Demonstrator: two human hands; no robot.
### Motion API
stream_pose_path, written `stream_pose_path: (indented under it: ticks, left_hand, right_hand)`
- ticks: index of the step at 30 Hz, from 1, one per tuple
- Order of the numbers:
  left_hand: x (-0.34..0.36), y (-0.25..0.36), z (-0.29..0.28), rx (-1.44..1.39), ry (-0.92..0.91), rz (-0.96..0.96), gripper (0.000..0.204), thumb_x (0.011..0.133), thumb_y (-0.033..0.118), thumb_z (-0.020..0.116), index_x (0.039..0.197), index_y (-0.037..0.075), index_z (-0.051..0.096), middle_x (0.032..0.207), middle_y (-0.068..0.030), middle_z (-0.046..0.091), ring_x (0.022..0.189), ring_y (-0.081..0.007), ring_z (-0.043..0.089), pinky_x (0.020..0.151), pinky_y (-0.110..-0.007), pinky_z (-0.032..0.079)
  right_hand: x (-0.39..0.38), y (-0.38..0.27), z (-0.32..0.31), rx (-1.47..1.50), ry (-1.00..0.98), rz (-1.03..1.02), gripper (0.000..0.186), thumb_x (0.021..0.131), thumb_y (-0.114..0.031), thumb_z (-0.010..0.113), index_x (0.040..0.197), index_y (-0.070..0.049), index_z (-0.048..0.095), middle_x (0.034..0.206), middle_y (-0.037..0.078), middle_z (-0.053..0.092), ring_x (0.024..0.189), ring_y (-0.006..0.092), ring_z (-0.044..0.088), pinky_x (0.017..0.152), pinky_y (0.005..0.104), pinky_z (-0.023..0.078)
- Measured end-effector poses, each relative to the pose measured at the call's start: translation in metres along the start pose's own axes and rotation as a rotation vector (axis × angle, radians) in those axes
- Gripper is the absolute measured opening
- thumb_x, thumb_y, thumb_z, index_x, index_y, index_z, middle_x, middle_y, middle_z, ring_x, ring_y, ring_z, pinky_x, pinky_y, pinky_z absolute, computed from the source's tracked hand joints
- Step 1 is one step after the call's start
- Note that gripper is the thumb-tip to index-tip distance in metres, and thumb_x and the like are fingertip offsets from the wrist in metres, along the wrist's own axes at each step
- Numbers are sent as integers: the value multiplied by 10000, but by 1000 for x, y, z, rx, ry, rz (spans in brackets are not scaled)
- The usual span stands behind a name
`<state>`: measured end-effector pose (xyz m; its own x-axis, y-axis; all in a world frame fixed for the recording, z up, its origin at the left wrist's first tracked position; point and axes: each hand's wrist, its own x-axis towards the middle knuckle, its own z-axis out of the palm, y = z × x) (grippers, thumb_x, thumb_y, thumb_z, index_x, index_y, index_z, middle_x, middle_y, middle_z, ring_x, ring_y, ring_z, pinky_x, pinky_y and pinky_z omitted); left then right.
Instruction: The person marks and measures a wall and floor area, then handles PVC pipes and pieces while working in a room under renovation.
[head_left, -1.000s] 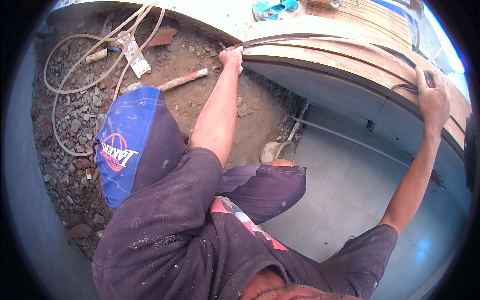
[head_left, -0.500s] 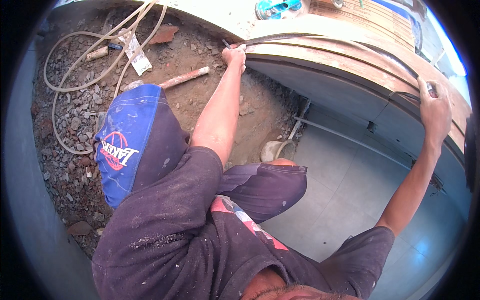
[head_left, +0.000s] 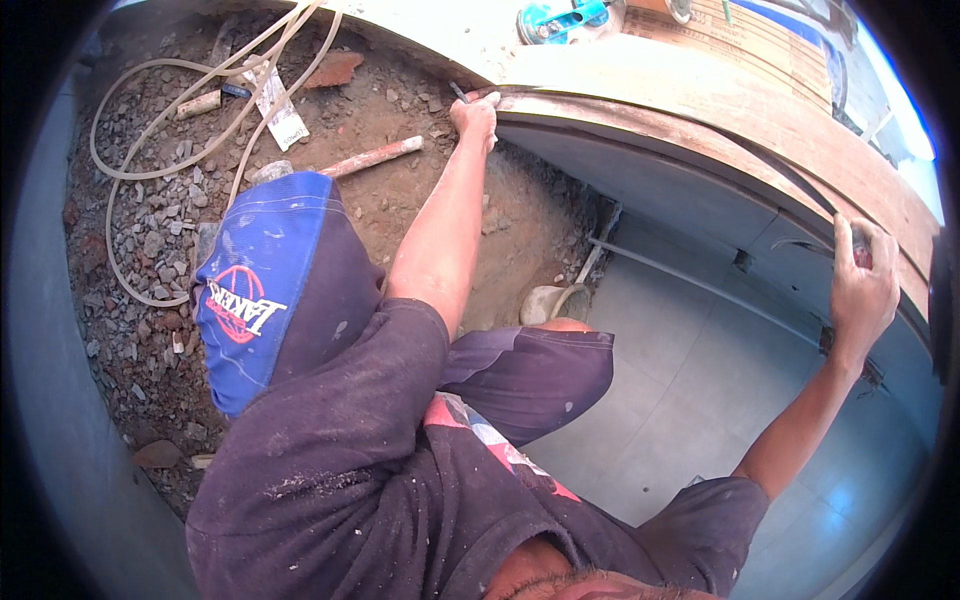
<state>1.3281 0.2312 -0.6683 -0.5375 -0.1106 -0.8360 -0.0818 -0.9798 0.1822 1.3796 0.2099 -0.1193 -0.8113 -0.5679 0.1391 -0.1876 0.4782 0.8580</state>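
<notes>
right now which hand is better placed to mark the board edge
Left, probably: the left hand holds a thin dark stick at the board edge, while the right hand grips a small red thing farther along.

Single head-worn fisheye view, steeply downward, close above own torso.

A long board (head_left: 720, 130) runs across the top, over the floor (head_left: 690, 400). The left hand (head_left: 475, 115) is on the board's left end. The right hand (head_left: 860, 290) is far off at its right end. A tool (head_left: 560, 18) sits on top. A hose (head_left: 170, 130) lies on the stones to the left. A stick (head_left: 370, 158) lies beside it. A cup (head_left: 555, 303) sits by the knee (head_left: 540, 365).
</notes>
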Motion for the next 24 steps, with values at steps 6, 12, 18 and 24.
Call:
stream_pose_path:
  ticks: [6,12,18,24]
  left_hand:
    - [4,-2,-4,-2,-60,31,508,771,64,820,1181,-37,537,684,-19,560,464,-92,465,404,-266,337]
    - [12,-9,-6,7,-39,-29,346,777,7,776,1079,-23,610,852,-78,666,669,-147,590,572,-308,462]
    - [23,-16,-7,-7,-49,12,448,780,12,772,1173,-52,568,761,-61,632,490,-110,499,430,-287,378]
    - [27,-13,-18,-38,-162,-50,429,793,-23,773,1159,-42,549,730,-32,579,500,-101,499,406,-252,379]
  right_hand:
    - [-16,5,4,123,69,-82,194,871,-251,763,967,-97,694,964,38,674,891,203,654,792,343,526]
    - [-25,3,8,149,72,-31,178,871,-221,763,983,-97,700,962,42,674,904,199,655,801,344,529]
    - [-24,5,9,135,90,-73,179,874,-226,760,979,-96,699,968,37,674,918,202,650,829,360,523]
    - [-18,12,14,120,76,-126,189,877,-244,757,973,-95,692,957,35,667,923,203,641,832,365,520]
